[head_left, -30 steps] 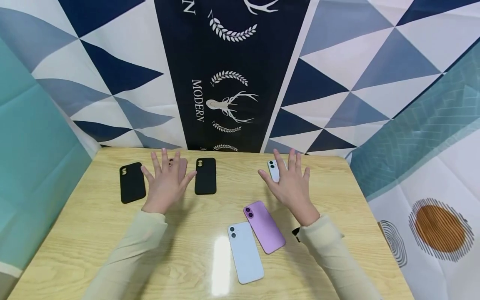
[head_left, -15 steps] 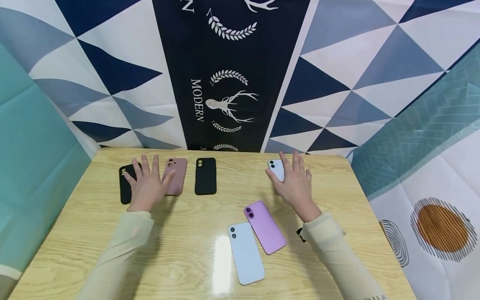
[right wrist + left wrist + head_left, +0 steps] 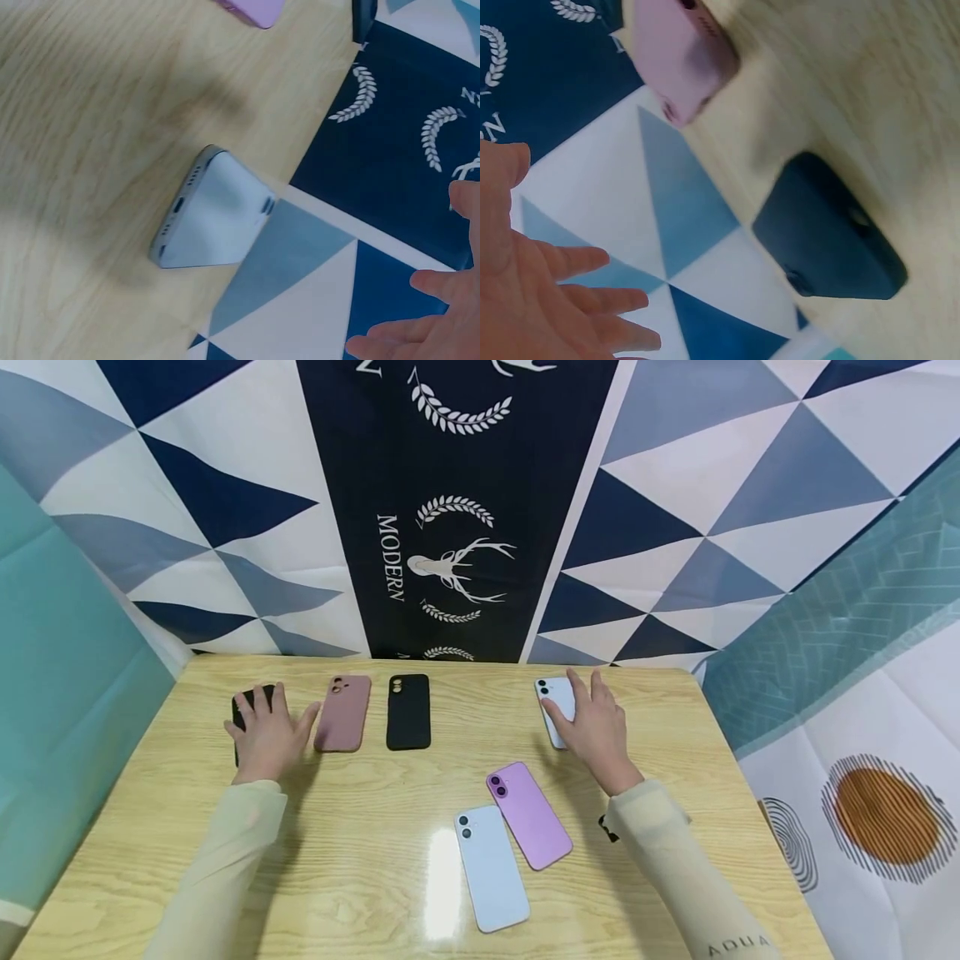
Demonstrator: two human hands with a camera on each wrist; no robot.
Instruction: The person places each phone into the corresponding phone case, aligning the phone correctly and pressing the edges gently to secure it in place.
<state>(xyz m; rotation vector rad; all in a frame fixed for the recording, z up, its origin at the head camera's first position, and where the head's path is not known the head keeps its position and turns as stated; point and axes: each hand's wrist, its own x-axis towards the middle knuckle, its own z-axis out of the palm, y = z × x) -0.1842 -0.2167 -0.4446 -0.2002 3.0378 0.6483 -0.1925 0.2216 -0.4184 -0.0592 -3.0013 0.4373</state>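
In the head view my left hand (image 3: 266, 739) hovers with spread fingers over the leftmost black phone case, partly hiding it. The left wrist view shows that black case (image 3: 829, 232) lying on the table, apart from my fingers. A dusty-pink phone case (image 3: 344, 714) lies just right of the hand, and another black phone case (image 3: 408, 712) lies beyond it. My right hand (image 3: 600, 739) is held above a small pale-blue phone (image 3: 214, 214), its fingers slightly bent. Both hands hold nothing.
A purple phone (image 3: 529, 816) and a larger pale-blue phone (image 3: 492, 868) lie side by side at the front middle of the wooden table (image 3: 360, 835). A patterned cloth (image 3: 442, 468) hangs behind the table's back edge.
My left hand has moved left from over the pink case to over the leftmost black case. The right hand has shifted slightly right, uncovering more of the small phone, its fingers drawing together.
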